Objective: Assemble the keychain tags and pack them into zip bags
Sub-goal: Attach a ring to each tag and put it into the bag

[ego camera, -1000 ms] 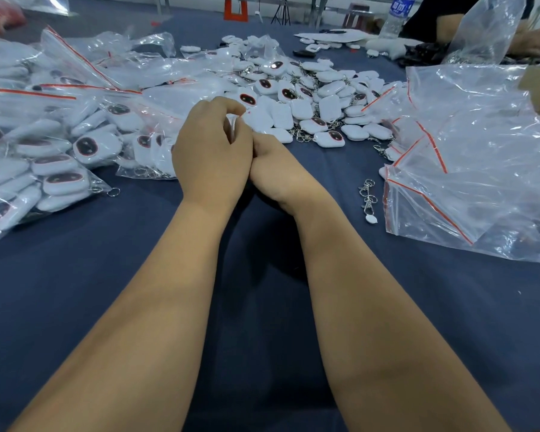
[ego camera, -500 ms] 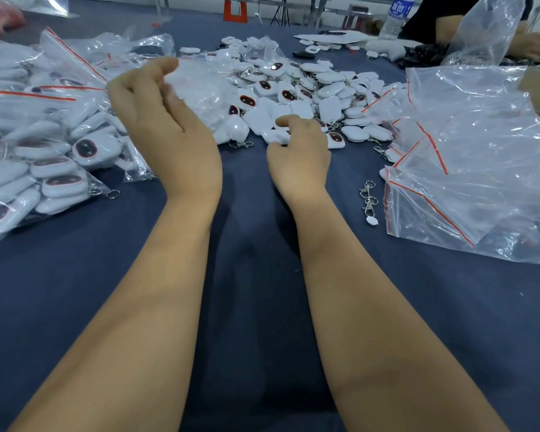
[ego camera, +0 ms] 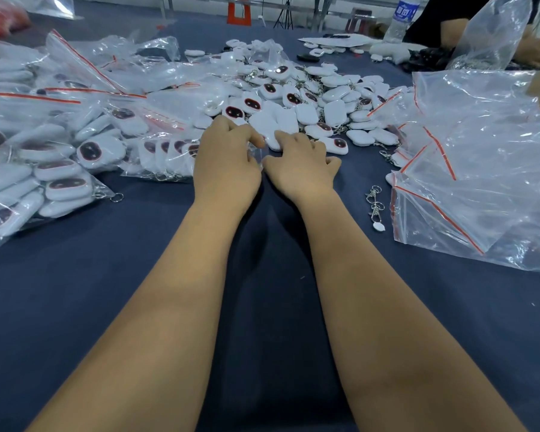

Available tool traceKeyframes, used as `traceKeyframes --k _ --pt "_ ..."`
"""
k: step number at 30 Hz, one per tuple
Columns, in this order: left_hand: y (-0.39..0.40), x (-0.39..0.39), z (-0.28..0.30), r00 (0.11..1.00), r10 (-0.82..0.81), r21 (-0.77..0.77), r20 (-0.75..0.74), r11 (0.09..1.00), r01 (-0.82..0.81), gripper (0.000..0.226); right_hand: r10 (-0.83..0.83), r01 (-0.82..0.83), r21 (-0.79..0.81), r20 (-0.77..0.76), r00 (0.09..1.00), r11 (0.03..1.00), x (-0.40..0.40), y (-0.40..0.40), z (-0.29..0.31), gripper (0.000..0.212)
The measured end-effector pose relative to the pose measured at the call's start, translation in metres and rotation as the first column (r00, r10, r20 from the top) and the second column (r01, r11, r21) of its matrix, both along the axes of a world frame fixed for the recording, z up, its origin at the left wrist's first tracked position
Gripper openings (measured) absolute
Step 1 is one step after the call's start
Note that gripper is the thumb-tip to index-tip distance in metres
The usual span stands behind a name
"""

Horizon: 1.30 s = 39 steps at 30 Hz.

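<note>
A heap of loose white keychain tags (ego camera: pixel 334 110), some with dark oval faces, lies on the blue table (ego camera: pixel 75 307) ahead of me. My left hand (ego camera: pixel 228 160) and my right hand (ego camera: pixel 300 166) meet at its near edge. Both close on one white tag (ego camera: pixel 272 144): the left fingers curl at its left end, the right fingers curl over its top. My hands hide the tag's underside. Filled zip bags (ego camera: pixel 60 169) with red seal strips are stacked to the left. Empty clear zip bags (ego camera: pixel 480 169) lie to the right.
A loose metal clasp chain (ego camera: pixel 375 207) lies on the cloth right of my right wrist. Another person's arm (ego camera: pixel 449 29) and a water bottle (ego camera: pixel 402 17) are at the far right. A red-orange object (ego camera: pixel 238 14) stands beyond the table.
My left hand has swung back from the filled bags on the left to the middle. My right hand stays at the heap's edge, and the two hands now meet on one tag.
</note>
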<state>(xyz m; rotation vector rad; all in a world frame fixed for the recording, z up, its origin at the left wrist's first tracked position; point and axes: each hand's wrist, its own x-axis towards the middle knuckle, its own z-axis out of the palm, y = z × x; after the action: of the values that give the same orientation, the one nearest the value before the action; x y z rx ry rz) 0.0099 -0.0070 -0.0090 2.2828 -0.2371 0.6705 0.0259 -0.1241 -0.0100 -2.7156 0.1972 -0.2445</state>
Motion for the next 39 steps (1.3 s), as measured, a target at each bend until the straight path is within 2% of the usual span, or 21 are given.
traceKeyframes --k 2,6,8,10,12,14,16,18,21,25,28,32,39 --pt "0.0 0.0 0.0 1.0 -0.005 0.003 0.007 1.0 0.005 0.035 -0.039 0.028 0.085 0.121 0.992 0.996 -0.002 -0.002 -0.001 0.038" --pt "0.001 0.001 -0.002 1.0 0.024 0.006 0.017 1.0 -0.024 0.035 -0.022 0.003 0.104 0.178 0.984 0.995 -0.005 -0.005 -0.002 0.026" --pt "0.002 0.002 -0.003 1.0 0.03 -0.004 0.007 1.0 -0.03 0.037 -0.018 -0.041 0.267 0.216 0.976 0.963 -0.008 -0.004 0.001 0.025" --pt "0.003 0.002 -0.001 1.0 0.021 -0.06 -0.02 0.998 -0.022 0.037 -0.035 -0.091 0.496 0.24 0.97 0.863 -0.012 -0.002 0.003 0.028" --pt "0.003 0.001 0.001 0.998 -0.007 -0.15 -0.057 0.989 -0.001 0.033 -0.035 -0.132 0.652 0.236 0.971 0.746 -0.014 -0.001 0.007 0.029" --pt "0.002 0.001 0.003 0.996 -0.042 -0.215 -0.078 0.976 0.024 0.027 0.012 -0.19 0.788 0.226 0.974 0.585 -0.015 0.0 0.01 0.026" --pt "0.002 0.002 0.003 0.995 -0.055 -0.246 -0.085 0.969 0.033 0.024 0.086 -0.233 0.839 0.219 0.972 0.491 -0.016 0.003 0.012 0.017" --pt "0.002 0.004 0.002 0.992 -0.081 -0.289 -0.1 0.956 0.049 0.022 0.147 -0.26 0.856 0.216 0.965 0.447 -0.016 0.005 0.012 0.014" --pt "0.003 0.005 0.001 0.983 -0.123 -0.351 -0.133 0.934 0.069 0.02 0.172 -0.273 0.864 0.219 0.96 0.423 -0.018 0.006 0.011 0.016" --pt "0.002 0.004 0.001 0.988 -0.093 -0.321 -0.127 0.946 0.048 0.019 0.169 -0.287 0.866 0.237 0.957 0.41 -0.018 0.005 0.01 0.014" --pt "0.001 0.002 0.002 0.993 -0.055 -0.293 -0.108 0.956 0.021 0.017 0.177 -0.29 0.86 0.235 0.956 0.419 -0.016 0.005 0.008 0.016" --pt "0.0 -0.001 0.004 0.99 -0.087 -0.371 -0.111 0.928 0.04 0.008 0.199 -0.294 0.845 0.227 0.953 0.447 -0.014 0.005 0.006 0.022" --pt "0.001 0.0 0.004 0.992 -0.064 -0.318 -0.107 0.948 0.026 0.019 0.205 -0.301 0.832 0.229 0.952 0.467 -0.016 0.005 0.007 0.024"
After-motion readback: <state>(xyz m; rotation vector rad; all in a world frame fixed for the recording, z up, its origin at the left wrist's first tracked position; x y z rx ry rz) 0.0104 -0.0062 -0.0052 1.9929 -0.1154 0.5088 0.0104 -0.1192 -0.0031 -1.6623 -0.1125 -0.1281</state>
